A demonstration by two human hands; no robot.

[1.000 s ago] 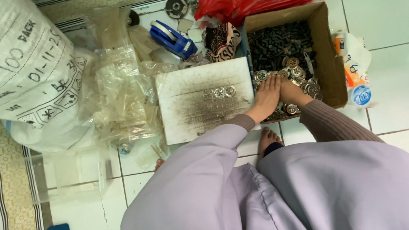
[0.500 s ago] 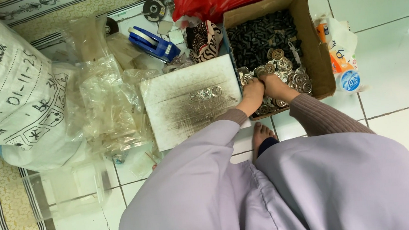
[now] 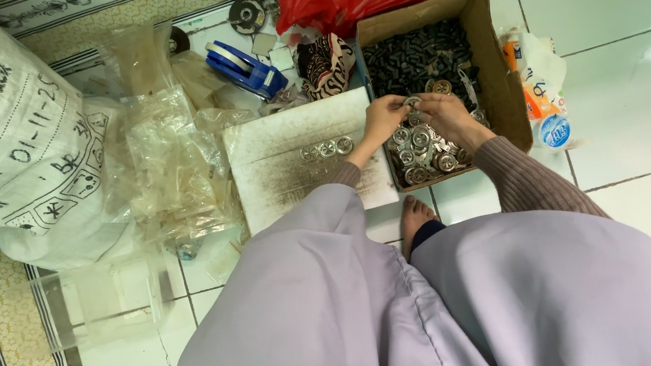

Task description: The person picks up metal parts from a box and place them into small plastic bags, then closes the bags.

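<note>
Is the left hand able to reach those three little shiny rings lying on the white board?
Probably yes. The left hand is at the edge of the cardboard box, right beside the white board. The three metal rings lie bare on the board close by, with nothing on or around them.

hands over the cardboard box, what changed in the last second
Both hands lifted off the heap of round silver metal discs and now meet above it, the left hand and right hand pinching one small disc between them. The brown cardboard box, the dusty white board and its row of three discs kept their places.
</note>
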